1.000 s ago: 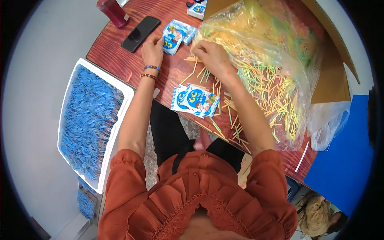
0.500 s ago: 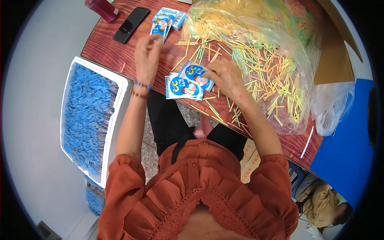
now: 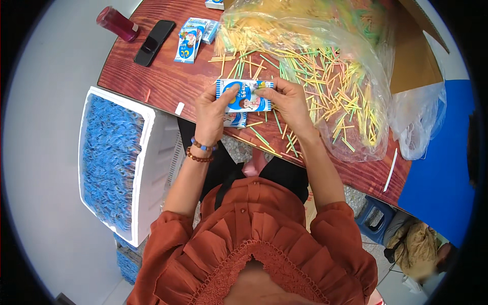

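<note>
A blue-and-white printed packet (image 3: 247, 105) is stretched out flat between my two hands above the table's near edge. My left hand (image 3: 212, 109) pinches its left end, thumb on top. At the other end, my right hand (image 3: 287, 101) grips it the same way, thumb across the upper corner. Partly covered by it, a second packet (image 3: 235, 120) of the same kind lies at the table edge. More such packets (image 3: 189, 46) rest farther off to the left. Thin yellow, green and pink sticks (image 3: 325, 76) are strewn to the right of my hands.
A clear plastic bag (image 3: 305, 30) of sticks spreads over the far right, beside a cardboard box (image 3: 414, 56). A black phone (image 3: 154, 43) and a red container (image 3: 118, 24) are at the far left. Left of the table stands a white foam box (image 3: 147, 152) full of blue packets.
My left hand has come right and nearer to take the packet's left end. The packet is now raised and level between both hands. A small white piece now shows by the left table edge.
</note>
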{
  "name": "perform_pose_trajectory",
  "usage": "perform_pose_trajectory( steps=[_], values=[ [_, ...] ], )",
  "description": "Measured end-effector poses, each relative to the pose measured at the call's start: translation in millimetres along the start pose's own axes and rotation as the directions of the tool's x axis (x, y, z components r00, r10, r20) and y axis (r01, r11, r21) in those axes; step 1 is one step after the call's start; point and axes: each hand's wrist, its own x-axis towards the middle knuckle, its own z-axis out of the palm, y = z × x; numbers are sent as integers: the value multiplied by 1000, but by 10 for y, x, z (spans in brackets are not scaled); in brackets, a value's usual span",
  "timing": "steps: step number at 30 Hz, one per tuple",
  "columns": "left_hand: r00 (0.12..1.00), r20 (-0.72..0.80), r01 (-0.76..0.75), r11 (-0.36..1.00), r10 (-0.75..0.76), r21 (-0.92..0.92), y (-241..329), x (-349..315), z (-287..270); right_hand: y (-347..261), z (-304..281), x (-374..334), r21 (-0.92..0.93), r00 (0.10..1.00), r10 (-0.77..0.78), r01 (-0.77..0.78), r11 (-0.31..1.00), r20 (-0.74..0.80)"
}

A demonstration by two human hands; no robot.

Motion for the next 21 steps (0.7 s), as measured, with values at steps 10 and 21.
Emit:
perform_pose_trajectory(
  steps=[10, 21],
  values=[
    [994, 54, 103, 981, -96, -164, -28, 35, 118, -63, -177, -50, 112, 984, -151, 161, 981, -95],
    [985, 127, 143, 962, -116, -231, -121, 83, 204, -186, -307, -174, -504, 791, -518, 609, 613, 326]
  ],
)
